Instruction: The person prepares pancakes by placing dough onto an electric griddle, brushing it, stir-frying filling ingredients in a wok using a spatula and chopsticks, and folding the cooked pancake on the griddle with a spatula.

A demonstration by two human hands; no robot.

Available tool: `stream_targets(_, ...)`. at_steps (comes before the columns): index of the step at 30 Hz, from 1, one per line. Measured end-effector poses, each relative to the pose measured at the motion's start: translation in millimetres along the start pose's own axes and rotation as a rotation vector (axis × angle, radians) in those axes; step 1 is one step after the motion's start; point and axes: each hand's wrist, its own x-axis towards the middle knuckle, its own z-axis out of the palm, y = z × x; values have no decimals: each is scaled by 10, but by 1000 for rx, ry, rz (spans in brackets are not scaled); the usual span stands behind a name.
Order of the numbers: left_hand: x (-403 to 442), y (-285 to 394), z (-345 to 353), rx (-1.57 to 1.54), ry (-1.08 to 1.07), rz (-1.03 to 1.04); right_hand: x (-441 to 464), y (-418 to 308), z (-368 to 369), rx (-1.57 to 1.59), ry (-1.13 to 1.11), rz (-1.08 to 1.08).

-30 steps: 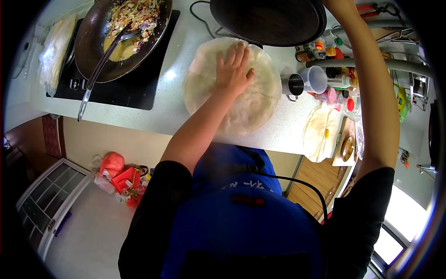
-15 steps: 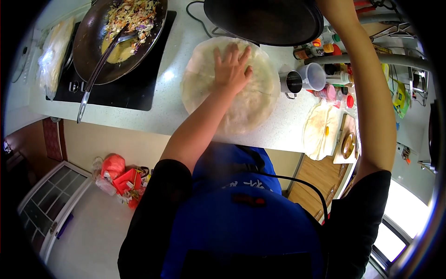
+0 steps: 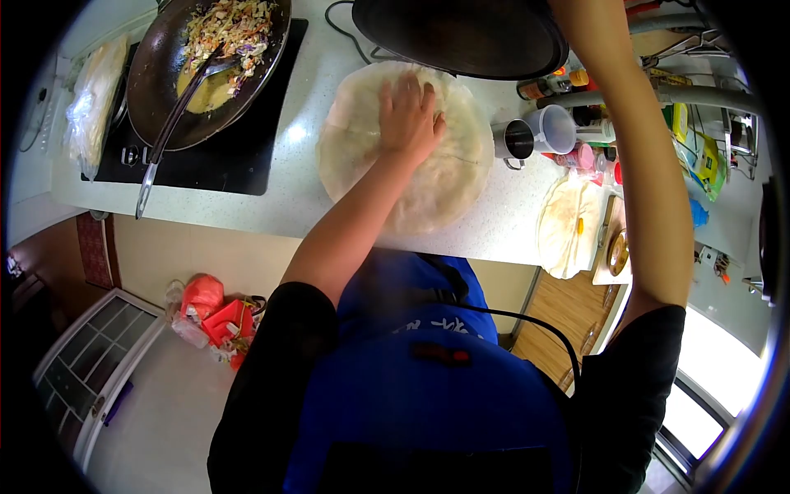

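A large, thin round of pale dough (image 3: 444, 185) lies on the countertop, with faint green and yellow patches showing through it. My left hand (image 3: 409, 119) rests flat on its upper part, fingers stretched out and slightly spread. My right forearm (image 3: 613, 82) reaches up past the frame's top edge, where my right hand is cut off. Just beyond the dough, close to that arm, is a black round pan (image 3: 461, 37), partly out of view.
A wok (image 3: 156, 90) holding shredded vegetables and a ladle (image 3: 169, 128) sits on the black cooktop (image 3: 239, 156) at left. A metal cup (image 3: 514, 140), plastic cup (image 3: 553, 129), bottles and folded flatbread (image 3: 568, 235) are at right.
The whole view has shifted slightly, moving the dough and pan a little left and up. My left hand stays flat on the dough; its pose looks nearly the same.
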Motion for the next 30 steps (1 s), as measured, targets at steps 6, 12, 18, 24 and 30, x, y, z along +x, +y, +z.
stream_targets(6, -195, -59, -88, -3, 47, 59, -245, -184, -135, -9, 119, -148)
stream_targets(12, -848, -33, -635, -125, -88, -66, -559, -417, -346, 20, 90, -133)
stream_targets(18, -997, -277, -492, -329, 4, -78, -1010, -426, -196, 180, 216, -230)
stream_targets(24, -1120, -785, -859, -137, 365, -288, -1302, -627, -241, 245, 176, -237)
stream_targets(30, -1397, -1197, -771, -684, 238, -621, -1938, -851, -225, 368, -41, -442)
